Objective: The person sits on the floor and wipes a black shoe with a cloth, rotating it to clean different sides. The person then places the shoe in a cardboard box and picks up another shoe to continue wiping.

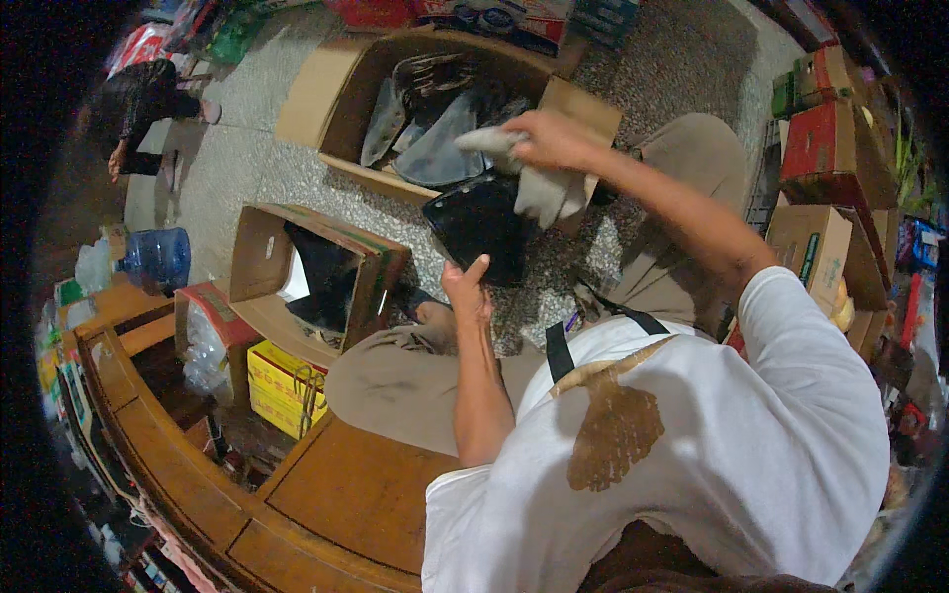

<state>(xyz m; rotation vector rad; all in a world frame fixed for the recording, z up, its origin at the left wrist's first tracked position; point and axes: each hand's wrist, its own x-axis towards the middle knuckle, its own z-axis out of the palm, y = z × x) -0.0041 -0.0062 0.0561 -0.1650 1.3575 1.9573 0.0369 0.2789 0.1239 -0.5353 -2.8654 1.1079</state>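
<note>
Head: left hand (467,287) holds black panel (482,225) near carton edge (368,180).

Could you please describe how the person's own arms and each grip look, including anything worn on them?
The left arm and right arm come out of loose white short sleeves and are bare below them. The left grip and right grip are ungloved human hands; no watch, bracelet or marking is visible.
</note>
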